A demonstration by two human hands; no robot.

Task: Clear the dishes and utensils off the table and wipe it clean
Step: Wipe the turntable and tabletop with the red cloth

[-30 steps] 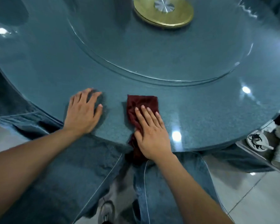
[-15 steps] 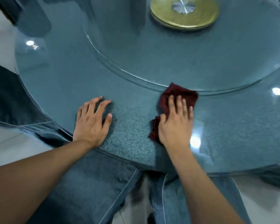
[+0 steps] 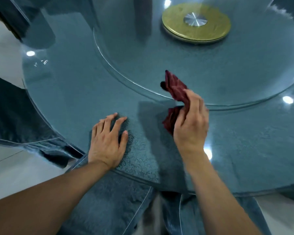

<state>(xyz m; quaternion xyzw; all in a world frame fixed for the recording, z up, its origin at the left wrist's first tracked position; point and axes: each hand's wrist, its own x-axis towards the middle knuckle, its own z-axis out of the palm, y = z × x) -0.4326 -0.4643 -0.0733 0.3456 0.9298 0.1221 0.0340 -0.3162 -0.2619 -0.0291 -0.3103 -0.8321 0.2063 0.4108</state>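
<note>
The left hand point(image 3: 107, 143) lies flat, fingers spread, on the blue glass-topped surface point(image 3: 71, 92) near its front edge. The right hand point(image 3: 191, 122) is raised, pinching a dark red cloth point(image 3: 176, 89) — crumpled, one end pointing up over the glass turntable point(image 3: 244, 78). A gold hub point(image 3: 196, 22) sits at the turntable's centre — pale floor point(image 3: 15, 170) shows below.
</note>
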